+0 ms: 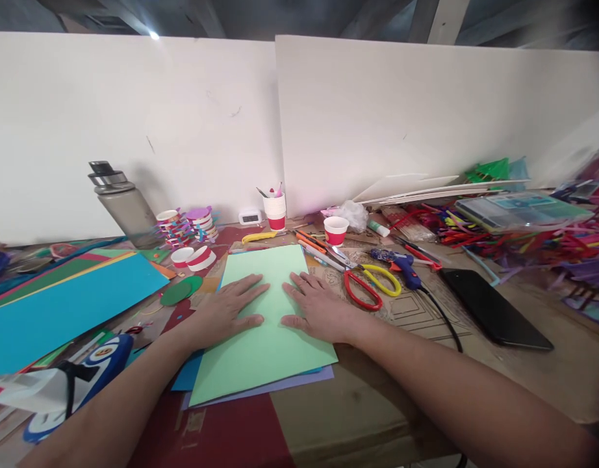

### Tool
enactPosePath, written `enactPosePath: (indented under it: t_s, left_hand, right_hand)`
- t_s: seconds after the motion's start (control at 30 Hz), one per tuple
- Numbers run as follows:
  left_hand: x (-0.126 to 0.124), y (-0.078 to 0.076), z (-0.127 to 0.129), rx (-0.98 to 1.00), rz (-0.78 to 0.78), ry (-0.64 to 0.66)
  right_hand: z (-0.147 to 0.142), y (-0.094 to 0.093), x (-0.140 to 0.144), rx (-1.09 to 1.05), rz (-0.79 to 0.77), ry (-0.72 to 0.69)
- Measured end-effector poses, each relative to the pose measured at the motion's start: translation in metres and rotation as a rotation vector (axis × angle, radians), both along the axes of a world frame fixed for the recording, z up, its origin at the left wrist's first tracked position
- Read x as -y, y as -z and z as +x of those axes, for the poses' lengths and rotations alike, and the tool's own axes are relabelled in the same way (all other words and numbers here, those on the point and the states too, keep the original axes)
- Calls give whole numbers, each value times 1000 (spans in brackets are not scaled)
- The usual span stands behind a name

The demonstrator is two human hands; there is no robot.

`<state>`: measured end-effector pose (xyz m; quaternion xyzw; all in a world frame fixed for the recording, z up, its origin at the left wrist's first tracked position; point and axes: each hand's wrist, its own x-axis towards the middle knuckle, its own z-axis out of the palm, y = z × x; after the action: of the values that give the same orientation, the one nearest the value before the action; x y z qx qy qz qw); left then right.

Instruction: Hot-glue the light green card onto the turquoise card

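Resting flat, thumb apart from fingers: left hand (229, 304) on left side of green sheet (265, 357) | right hand (321, 309) likewise on its right side | sheet beneath fingers, bare between thumbs

pale green sheet (271, 338): plain, rectangular, matte. lies flat, centre of scene, toward near side; long sides run near to far. near edge slants, its left corner nearest, right corner farther off. no print or fold seen on the visible face. parts of left and right sides hidden.

beneath it, edges out of line: a blue sheet (186, 376), showing mostly as a wedge at near left, with a thin sliver at near right. a lilac sheet (294, 381), showing as a narrow strip along the near edge. rest of both covered.
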<state>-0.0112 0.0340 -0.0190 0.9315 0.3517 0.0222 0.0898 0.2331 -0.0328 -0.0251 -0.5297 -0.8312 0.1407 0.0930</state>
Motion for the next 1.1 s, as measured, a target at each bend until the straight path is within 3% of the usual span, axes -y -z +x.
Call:
enactPosePath:
  t_s: [0.2,0.3,0.33,0.47,0.57,0.87,1.1]
  left_hand:
    - [5,-3,3,56,-21,-24]
    - [7,-5,5,130,-12,-55]
    - [6,-5,5,177,15,-106]
    - [-1,-6,-2,355,150,-518]
    - [-9,-8,-12,331,54,-670]
    - [-17,-8,-15,510,-119,-706]
    - [-17,0,-10,558,-160,-696]
  right_hand:
    - [4,1,-9,-27,94,239]
    - [5,10,-10,50,68,267]
    - [5,13,-10,70,61,270]
    - [3,23,-10,107,67,283]
    - [2,23,-9,123,71,305]
    - [-1,16,-5,88,101,314]
    - [2,14,-16,-202,99,390]
